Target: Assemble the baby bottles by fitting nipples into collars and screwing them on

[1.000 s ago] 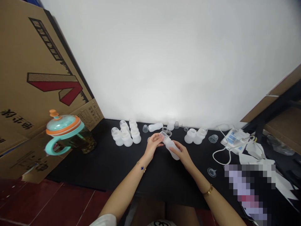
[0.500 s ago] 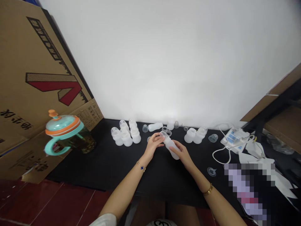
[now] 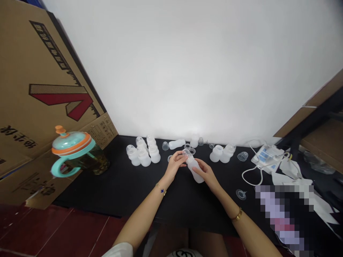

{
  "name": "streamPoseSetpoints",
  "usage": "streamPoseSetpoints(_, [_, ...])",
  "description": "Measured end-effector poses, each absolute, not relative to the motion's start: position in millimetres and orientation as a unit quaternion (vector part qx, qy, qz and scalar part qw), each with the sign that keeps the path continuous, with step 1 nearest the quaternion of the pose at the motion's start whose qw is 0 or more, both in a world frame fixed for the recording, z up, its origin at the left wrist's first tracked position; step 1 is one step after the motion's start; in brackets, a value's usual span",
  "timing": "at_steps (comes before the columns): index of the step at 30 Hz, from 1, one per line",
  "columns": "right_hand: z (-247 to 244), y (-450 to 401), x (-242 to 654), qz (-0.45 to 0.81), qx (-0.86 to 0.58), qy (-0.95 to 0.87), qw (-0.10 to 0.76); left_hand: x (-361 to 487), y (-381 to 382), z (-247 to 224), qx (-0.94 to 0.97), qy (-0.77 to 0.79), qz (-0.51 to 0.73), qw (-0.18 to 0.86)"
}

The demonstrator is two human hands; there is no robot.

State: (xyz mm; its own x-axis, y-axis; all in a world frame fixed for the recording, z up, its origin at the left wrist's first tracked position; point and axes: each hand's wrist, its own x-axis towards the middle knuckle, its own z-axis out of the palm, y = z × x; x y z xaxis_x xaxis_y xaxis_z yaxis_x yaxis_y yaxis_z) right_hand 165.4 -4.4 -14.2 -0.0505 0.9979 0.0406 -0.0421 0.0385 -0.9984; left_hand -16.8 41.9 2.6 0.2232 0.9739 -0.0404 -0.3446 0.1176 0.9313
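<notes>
A white, frosted baby bottle (image 3: 193, 165) is tilted over the black table, with its top toward the upper left. My right hand (image 3: 207, 174) is closed around the bottle's lower body. At the top end, my left hand (image 3: 174, 165) has its fingers closed on the clear cap (image 3: 187, 152). Just behind my hands are white rings (image 3: 192, 151), a clear dome cap (image 3: 165, 145) and a white bottle lying on its side (image 3: 177, 144). A small upright bottle (image 3: 194, 142) stands by the wall.
Several capped bottles (image 3: 144, 158) stand grouped at left. At right are an uncapped bottle (image 3: 215, 154), a capped one (image 3: 227, 154), a loose cap (image 3: 242, 156) and a clear nipple (image 3: 241, 194). A lidded jug (image 3: 73, 148) stands far left; a power strip (image 3: 268, 159) with cable lies right.
The bottle's lower end has shifted very slightly left and down, together with my right hand. My left hand stays at the cap.
</notes>
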Motion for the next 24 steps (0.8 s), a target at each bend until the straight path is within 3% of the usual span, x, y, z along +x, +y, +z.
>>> streamPoseSetpoints(24, [-9.9, -8.1, 162.6, 0.565, -0.425, -0.512, 0.488, -13.3, 37.5, 2.0, 0.482, 0.339, 0.462, 0.663])
